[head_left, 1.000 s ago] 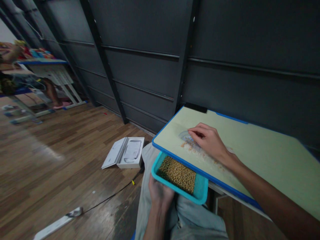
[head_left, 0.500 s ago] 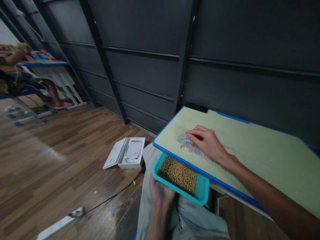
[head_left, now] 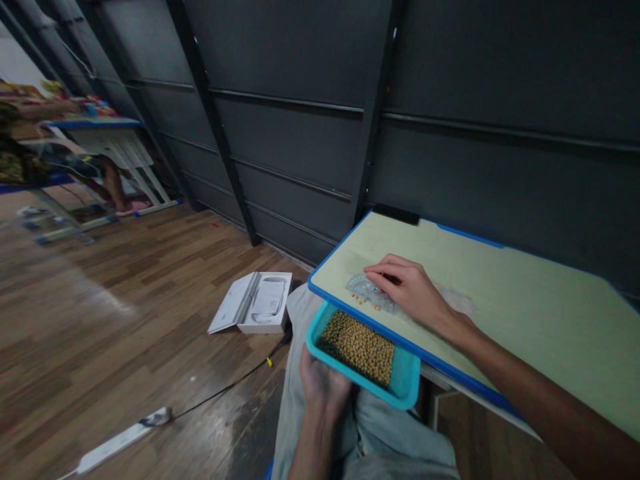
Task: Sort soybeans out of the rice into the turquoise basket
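Note:
My left hand (head_left: 323, 387) supports a turquoise plastic tray (head_left: 411, 373) from below, just under the table's near edge. Tan soybeans (head_left: 363, 347) fill much of the tray, leaving its right end bare. Over the pale green tabletop (head_left: 525, 307), my right hand (head_left: 410, 287) has its thumb and fingers closed on a clear protractor (head_left: 367, 288) with bluish markings. The protractor lies low against the surface, partly hidden by the hand. Several loose soybeans (head_left: 376, 307) sit between it and the blue table edge.
A black flat object (head_left: 397, 214) lies at the table's back left corner. On the wooden floor are an opened white box (head_left: 267, 303) and a white power strip (head_left: 123, 440) with a black cable. Another person (head_left: 113, 180) sits at a desk far left, by the dark wall.
My right hand and the protractor have moved slightly left and towards the near table edge, and the loose soybeans have shifted left. The tray stays almost where it was in my left hand.

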